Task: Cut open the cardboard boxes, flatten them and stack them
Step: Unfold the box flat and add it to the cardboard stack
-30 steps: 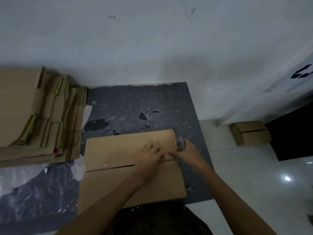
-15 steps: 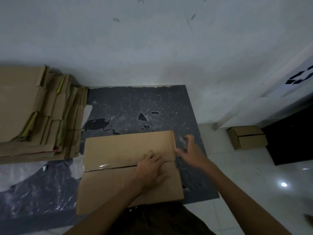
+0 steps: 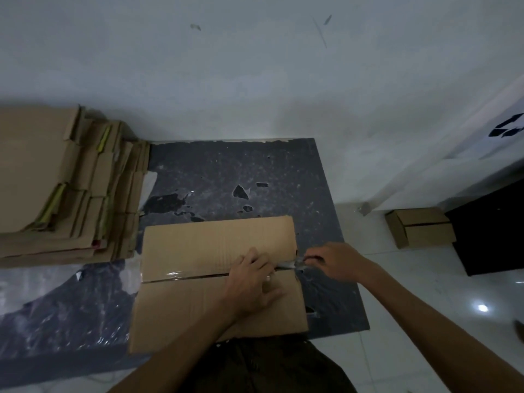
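While the left hand [image 3: 251, 282] presses flat on the box [image 3: 198, 310], the right hand [image 3: 333, 260] pinches a grey strip [image 3: 287, 265] at the end of the seam [image 3: 184, 276]; I'd keep it low, tracking that line.

2 bare forearms [image 3: 425, 316]; dark, perhaps brown, clothing [image 3: 272, 367].

Matt brown corrugated cardboard in the box [image 3: 215, 245], the stack [image 3: 42, 171] and the small box [image 3: 419, 231]. Glossy clear tape [image 3: 175, 275] across the box top. Dark, scuffed, patchy mat [image 3: 226, 171]. Shiny wrinkled plastic film [image 3: 56, 313]. Glossy floor tiles [image 3: 425, 302]; matt wall [image 3: 255, 80]. Greyish cutter [image 3: 293, 265], finish unclear.
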The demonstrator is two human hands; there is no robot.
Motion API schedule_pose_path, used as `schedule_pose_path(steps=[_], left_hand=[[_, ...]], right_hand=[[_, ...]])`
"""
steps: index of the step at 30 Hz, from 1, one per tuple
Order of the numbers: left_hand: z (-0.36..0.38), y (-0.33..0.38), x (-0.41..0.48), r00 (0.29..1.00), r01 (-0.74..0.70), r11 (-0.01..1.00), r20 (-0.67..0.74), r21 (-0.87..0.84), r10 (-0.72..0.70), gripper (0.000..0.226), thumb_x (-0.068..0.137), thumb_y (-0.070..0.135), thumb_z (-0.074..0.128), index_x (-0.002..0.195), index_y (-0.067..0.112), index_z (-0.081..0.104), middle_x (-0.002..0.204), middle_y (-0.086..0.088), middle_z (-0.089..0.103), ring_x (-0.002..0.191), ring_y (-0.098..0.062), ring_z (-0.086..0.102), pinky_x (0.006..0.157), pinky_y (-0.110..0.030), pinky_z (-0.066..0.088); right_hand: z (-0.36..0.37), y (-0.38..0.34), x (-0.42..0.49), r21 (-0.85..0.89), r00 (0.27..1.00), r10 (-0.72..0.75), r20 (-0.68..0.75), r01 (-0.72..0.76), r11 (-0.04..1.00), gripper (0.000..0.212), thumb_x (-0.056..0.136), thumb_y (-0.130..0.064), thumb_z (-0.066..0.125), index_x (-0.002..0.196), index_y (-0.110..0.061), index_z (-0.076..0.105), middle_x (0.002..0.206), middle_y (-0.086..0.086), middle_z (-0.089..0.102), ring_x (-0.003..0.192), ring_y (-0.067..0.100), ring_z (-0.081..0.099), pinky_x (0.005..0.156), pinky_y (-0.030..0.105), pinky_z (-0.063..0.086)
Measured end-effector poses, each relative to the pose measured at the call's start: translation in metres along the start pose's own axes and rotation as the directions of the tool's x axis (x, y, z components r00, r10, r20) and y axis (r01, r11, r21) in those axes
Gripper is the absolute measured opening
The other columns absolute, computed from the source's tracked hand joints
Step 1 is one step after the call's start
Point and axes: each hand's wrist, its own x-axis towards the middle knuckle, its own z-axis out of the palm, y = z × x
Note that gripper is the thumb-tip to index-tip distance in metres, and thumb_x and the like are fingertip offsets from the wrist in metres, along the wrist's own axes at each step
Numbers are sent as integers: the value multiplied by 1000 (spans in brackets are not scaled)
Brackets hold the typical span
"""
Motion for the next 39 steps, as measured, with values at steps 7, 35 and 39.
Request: schedule_pose_path(steps=[7,35,39], left_hand=[[7,-1,-4,1000,-11,999,1,-36,11,54,82,68,48,102,21,66,106,4,62,106,-22,48,81,-40,50],[0,-10,12,957,90,846,-190,-526,-220,2,82,7,61,82,5,62,93,-4,56,80,-13,56,68,-22,52],[-9,-19,17,960,156,832,-117,-533,-255,11,79,3,59,80,6,70,88,-3,62,81,-13,59,72,-17,47]], right_hand=[[-12,3,4,-23,989,-40,143,44,999,29,100,-42,42,111,-30,66,103,-7,69,88,12,61,78,29,46],[-10,4,-57,423,906,303,295,-408,809,28,101,-28,45,86,-10,61,75,2,58,62,10,51,55,19,37],[-18,-22,-60,616,904,295,309,-427,662,24,102,-17,41,96,-7,62,81,7,61,70,18,57,58,21,44]])
